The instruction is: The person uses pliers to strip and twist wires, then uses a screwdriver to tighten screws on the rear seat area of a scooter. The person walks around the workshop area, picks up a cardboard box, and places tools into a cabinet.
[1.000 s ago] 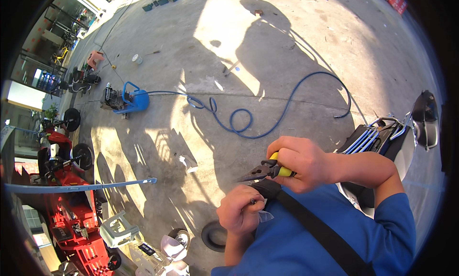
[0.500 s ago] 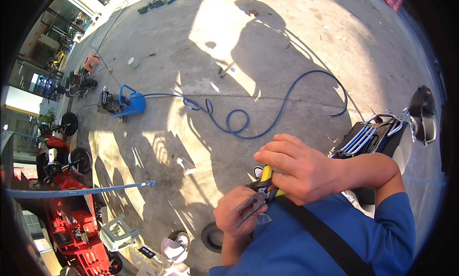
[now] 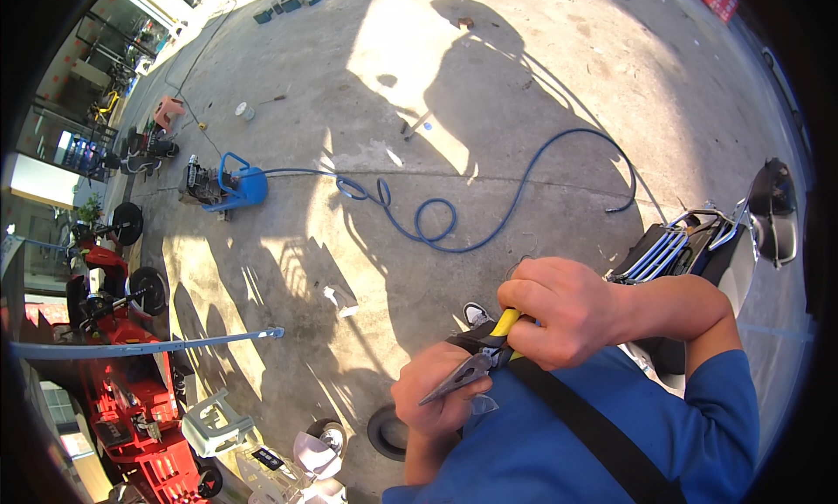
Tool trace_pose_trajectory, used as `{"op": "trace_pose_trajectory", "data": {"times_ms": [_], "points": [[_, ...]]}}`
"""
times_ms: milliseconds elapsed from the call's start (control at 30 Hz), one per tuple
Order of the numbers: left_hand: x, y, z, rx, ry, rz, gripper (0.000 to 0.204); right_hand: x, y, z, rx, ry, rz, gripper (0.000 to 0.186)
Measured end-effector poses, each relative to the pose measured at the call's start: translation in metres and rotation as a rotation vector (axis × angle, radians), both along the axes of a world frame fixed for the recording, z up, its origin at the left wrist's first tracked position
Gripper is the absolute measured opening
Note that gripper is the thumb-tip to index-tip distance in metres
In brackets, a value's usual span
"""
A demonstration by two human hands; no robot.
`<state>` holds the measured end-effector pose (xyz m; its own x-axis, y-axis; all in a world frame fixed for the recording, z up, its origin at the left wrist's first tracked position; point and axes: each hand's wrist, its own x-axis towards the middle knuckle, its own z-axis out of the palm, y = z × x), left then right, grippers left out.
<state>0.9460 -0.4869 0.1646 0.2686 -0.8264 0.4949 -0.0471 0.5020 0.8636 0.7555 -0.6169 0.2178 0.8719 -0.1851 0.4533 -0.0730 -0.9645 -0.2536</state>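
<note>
Just in front of my blue shirt, a pair of pliers (image 3: 460,378) with yellow-and-black handles points its long metal jaws toward the lower left. My right hand (image 3: 563,308) is closed around the handles. Curled beside the jaws is my left hand (image 3: 434,384); its fingers are closed, and what they hold is mostly hidden. Dark material (image 3: 471,336) shows between the two hands. The jaws look pressed together. A small clear plastic piece (image 3: 484,404) shows beneath the left hand, against the shirt.
A blue air compressor (image 3: 249,187) stands at left, its blue hose (image 3: 524,177) snaking across the concrete. Red vehicles (image 3: 144,408) and a pale stool (image 3: 214,424) line the left. Below my left hand lies a black tire (image 3: 387,432); a motorbike (image 3: 681,251) stands at right.
The jaws of the pliers have gone from spread to closed. My right hand's fingers have curled in tighter on the handles and moved slightly right. My left hand stays nearly in place.
</note>
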Motion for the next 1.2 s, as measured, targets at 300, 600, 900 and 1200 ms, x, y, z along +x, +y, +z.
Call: {"op": "trace_pose_trajectory", "data": {"times_ms": [300, 600, 900, 1200], "points": [[0.002, -0.003, 0.002, 0.004, -0.231, 0.088, 0.036, 0.014, -0.002, -0.006, 0.011, -0.162, -0.045, 0.022], [-0.002, -0.005, 0.012, 0.085, -0.137, 0.063, 0.026, 0.013, -0.001, 0.002, -0.025, -0.130, -0.063, 0.023], [0.004, -0.008, 0.019, 0.157, -0.166, -0.016, 0.030, 0.009, -0.005, 0.008, -0.079, -0.052, -0.043, 0.022], [0.008, -0.006, 0.023, 0.254, -0.142, -0.067, 0.027, 0.006, -0.014, 0.017, -0.120, 0.021, 0.018, 0.021]]}}
